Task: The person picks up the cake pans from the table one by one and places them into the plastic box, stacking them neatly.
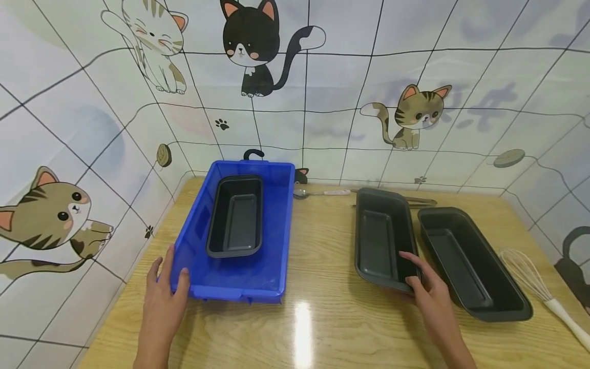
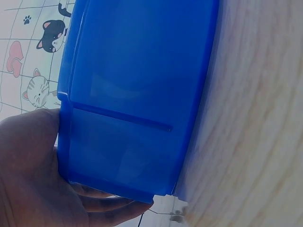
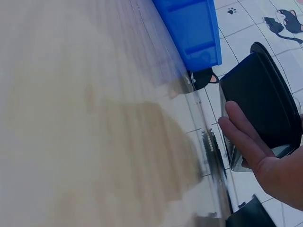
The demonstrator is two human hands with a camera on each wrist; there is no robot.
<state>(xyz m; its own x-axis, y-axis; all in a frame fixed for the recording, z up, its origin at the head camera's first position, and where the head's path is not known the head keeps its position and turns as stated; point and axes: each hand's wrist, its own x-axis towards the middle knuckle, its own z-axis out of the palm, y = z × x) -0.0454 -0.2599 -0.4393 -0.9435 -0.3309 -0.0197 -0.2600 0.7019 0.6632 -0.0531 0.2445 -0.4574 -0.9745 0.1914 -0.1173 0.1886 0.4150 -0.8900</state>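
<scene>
My right hand (image 1: 430, 297) grips a dark loaf pan (image 1: 378, 236) at its near right corner, with the thumb over the rim. In the right wrist view the loaf pan (image 3: 258, 97) is raised above the table, fingers against its underside. My left hand (image 1: 163, 302) holds the near left corner of a blue plastic bin (image 1: 274, 277). From the left wrist, the thumb side of the hand (image 2: 33, 161) lies along the rim, with fingers around the corner. Inside the bin sits a smaller dark loaf pan (image 1: 235, 215), toward the back.
A longer dark loaf pan (image 1: 475, 266) stands on the wooden table (image 1: 322, 318) right of the held one. Beyond it lies a whisk (image 1: 548, 297) with a white handle. Behind are a spoon (image 1: 322, 193) and metal tongs (image 1: 421, 201), partly hidden. A cat-print wall covering (image 1: 341, 82) surrounds the table.
</scene>
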